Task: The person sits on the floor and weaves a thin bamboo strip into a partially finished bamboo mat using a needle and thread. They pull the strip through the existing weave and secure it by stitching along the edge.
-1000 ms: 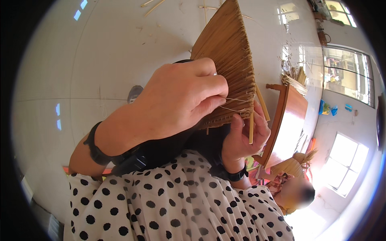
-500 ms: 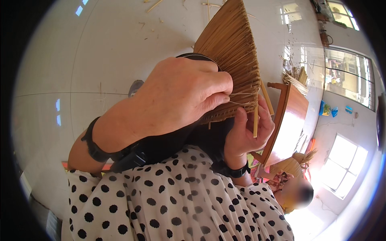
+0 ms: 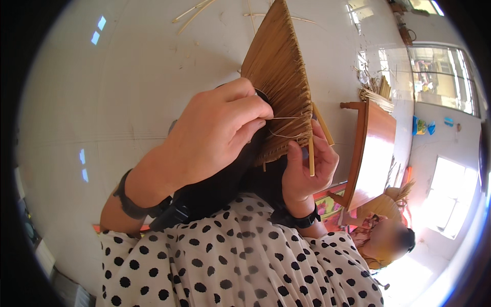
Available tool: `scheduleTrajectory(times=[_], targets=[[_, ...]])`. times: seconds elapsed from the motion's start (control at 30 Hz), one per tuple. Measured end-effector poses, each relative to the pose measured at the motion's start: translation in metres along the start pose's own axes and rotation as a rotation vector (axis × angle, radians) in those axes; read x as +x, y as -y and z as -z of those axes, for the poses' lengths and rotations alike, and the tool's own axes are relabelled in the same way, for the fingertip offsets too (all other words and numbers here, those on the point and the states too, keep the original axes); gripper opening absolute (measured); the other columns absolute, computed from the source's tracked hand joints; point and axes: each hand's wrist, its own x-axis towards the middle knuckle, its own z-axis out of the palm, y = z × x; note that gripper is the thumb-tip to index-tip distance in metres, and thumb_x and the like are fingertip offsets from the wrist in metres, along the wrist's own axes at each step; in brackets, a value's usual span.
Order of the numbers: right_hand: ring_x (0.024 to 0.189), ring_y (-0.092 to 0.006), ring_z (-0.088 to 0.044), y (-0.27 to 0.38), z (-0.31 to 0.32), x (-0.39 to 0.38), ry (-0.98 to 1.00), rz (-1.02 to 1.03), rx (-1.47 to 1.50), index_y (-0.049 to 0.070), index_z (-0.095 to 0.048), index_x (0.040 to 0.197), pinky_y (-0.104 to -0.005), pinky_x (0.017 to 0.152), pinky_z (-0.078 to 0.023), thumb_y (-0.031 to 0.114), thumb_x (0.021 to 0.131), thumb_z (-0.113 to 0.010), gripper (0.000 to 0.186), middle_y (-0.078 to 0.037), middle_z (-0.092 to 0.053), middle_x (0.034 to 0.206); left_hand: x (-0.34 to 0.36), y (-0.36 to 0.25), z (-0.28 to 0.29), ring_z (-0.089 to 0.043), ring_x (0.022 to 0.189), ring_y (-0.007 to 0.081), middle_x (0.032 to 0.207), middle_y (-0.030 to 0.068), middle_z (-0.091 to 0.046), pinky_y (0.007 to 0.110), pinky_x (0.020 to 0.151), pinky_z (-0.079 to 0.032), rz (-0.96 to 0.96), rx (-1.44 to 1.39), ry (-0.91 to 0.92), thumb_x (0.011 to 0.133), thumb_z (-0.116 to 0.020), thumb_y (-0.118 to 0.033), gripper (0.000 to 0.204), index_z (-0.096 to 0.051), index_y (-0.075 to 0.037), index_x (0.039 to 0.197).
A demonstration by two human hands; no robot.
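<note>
Straw panel (image 3: pixel 279 61), fan-shaped, at the upper centre of the frame, its narrow tip near the top edge. How is it held?

By its lower right corner. The right hand (image 3: pixel 300 179) grips there, thumb on the near face, fingers curled behind, with a slim yellow strip (image 3: pixel 312 165) passing between them. The left hand (image 3: pixel 220 128), left of centre, pinches a pale thread (image 3: pixel 287 118) between thumb and forefinger; it runs straight toward the panel's right edge.

And the slack strand (image 3: pixel 283 136)?

It sags across the straw just below. That looks the likeliest trouble: it could catch on a rough end and knot. A hard tug might snap the thread or split the edge.

Anything else?

If the right thumb eased off, the strip could slip sideways. Farther out, a wooden table (image 3: pixel 377 128) stands at the right, and loose stalks (image 3: pixel 195 16) lie at the top.
</note>
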Motion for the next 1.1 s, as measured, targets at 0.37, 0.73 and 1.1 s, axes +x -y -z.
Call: scheduleTrajectory(times=[0.37,0.73,1.1], targets=[[0.086,-0.0301,-0.074,0.007,-0.003,0.021,0.039,0.068,-0.106,0.002,-0.059,0.102,-0.0323,0.073,-0.06,0.001,0.069,-0.089,0.045,-0.021,-0.073,0.108,0.011,-0.004,-0.008,-0.06,0.063,0.0203,0.081,0.007,-0.06,0.03,0.056,-0.046,0.107,-0.028,0.063,0.084,-0.072,0.006,0.015,-0.069,-0.003,0.095],[0.071,-0.0272,-0.069,-0.009,-0.017,0.022,-0.013,0.111,0.009,0.003,-0.061,0.1,-0.0298,0.059,-0.056,0.0,0.065,-0.089,0.045,-0.017,-0.072,0.103,0.022,-0.007,-0.005,-0.059,0.063,0.0133,0.081,0.0065,-0.062,0.025,0.054,-0.045,0.109,0.015,0.144,0.086,-0.069,0.009,0.016,-0.069,-0.001,0.098],[0.069,-0.0235,-0.064,-0.023,-0.029,0.024,-0.059,0.037,0.145,0.005,-0.065,0.094,-0.0302,0.059,-0.053,0.0,0.063,-0.084,0.037,-0.009,-0.071,0.105,0.018,-0.021,-0.011,-0.059,0.06,0.0123,0.08,0.0078,-0.063,0.023,0.055,-0.046,0.082,0.136,0.152,0.086,-0.07,0.008,0.016,-0.07,0.0,0.1]])
